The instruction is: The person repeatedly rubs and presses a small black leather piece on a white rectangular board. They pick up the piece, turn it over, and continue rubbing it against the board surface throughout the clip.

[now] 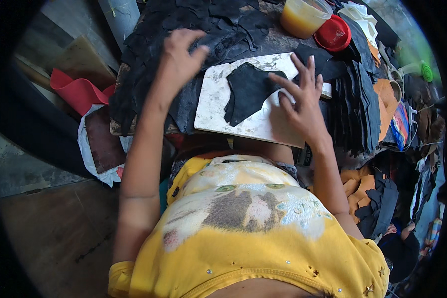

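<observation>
Nearest the camera, a yellow shirt [243, 233] is filling the lower frame, with both forearms rising from it toward the workbench. Just past it, a white board [218, 107] is lying at the near edge of the bench, scuffed and stained. A black leather piece [248, 89] is resting flat on the board's middle. The right hand [300, 99] is spreading open over the board, fingers [283, 83] splayed and pressing down on the piece's right edge (gripping nothing, only holding it flat). To the left and slightly farther, the left hand [181, 54] is reaching over a pile of black scraps [149, 74], fingers loosely curled and touching the top of the pile; whether it is pinching a scrap, I cannot tell. Beside the board on the right, a stack of cut black pieces [357, 104] is standing on edge. Farthest off, a tub of amber glue [303, 17] is sitting next to a red lid [333, 34].
</observation>
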{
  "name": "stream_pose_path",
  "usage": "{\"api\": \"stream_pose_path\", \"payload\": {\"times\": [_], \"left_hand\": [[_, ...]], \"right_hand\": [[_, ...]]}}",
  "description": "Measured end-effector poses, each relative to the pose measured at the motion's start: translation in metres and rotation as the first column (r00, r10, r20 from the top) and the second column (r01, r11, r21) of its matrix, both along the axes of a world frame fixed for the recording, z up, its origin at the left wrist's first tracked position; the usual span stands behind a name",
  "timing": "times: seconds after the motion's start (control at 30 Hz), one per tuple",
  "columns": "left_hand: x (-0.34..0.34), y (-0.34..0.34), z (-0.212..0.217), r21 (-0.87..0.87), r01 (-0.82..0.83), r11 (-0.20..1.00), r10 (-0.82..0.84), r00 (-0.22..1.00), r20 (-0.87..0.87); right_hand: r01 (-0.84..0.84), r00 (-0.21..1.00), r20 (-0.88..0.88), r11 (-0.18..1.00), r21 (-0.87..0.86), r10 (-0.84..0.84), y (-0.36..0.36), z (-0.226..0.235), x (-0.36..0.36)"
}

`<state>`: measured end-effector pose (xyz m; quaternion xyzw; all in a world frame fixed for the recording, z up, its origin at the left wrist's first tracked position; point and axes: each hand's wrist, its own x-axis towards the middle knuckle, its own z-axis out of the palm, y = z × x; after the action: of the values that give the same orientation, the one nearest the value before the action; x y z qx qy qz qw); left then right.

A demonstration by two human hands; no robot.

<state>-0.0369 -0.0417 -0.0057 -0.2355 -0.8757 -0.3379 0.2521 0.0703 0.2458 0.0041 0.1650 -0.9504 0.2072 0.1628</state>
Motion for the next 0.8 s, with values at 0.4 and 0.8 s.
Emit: {"api": "stream_pose_path", "payload": {"times": [0.4, 0.8], "left_hand": [[0.058, 0.057, -0.004, -0.004, 0.018, 1.0, -0.017, 0.973, 0.23], [0.052, 0.062, -0.002, 0.137, 0.036, 0.99, -0.066, 0.973, 0.222]], "right_hand": [[0.305, 0.952, -0.095, 0.864, 0.401, -0.292, -0.017, -0.017, 0.005], [0.179, 0.984, -0.064, 0.938, 0.296, -0.168, -0.006, -0.017, -0.006]]}}
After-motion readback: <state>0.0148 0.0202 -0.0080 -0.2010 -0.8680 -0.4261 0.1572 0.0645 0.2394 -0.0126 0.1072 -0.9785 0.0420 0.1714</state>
